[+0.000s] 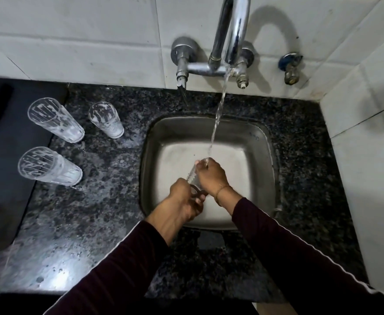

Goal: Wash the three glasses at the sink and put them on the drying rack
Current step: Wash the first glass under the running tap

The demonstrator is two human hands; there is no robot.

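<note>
Two arms in dark maroon sleeves enter from the lower edge of the frame and meet over the steel sink [261, 142] at centre. The left hand [186, 198] is closed around the lower end of a clear glass [193, 178], which is tilted; the right hand [211, 173] is closed around its upper end, just above and to the right of the left hand. A thin bracelet circles the right wrist. A stream of water [218, 114] falls from the chrome tap [232, 28] at the top centre and lands where the right hand meets the glass. On the speckled dark tabletop [100, 201], at the left of the frame and well apart from the sink, stand three more glasses, mouth down and streaked with white foam: a near glass [47, 167], a far-left glass [54, 120] and a smaller-looking glass [106, 120] nearest the sink. White wall tiles [84, 37] fill the top of the frame.
</note>
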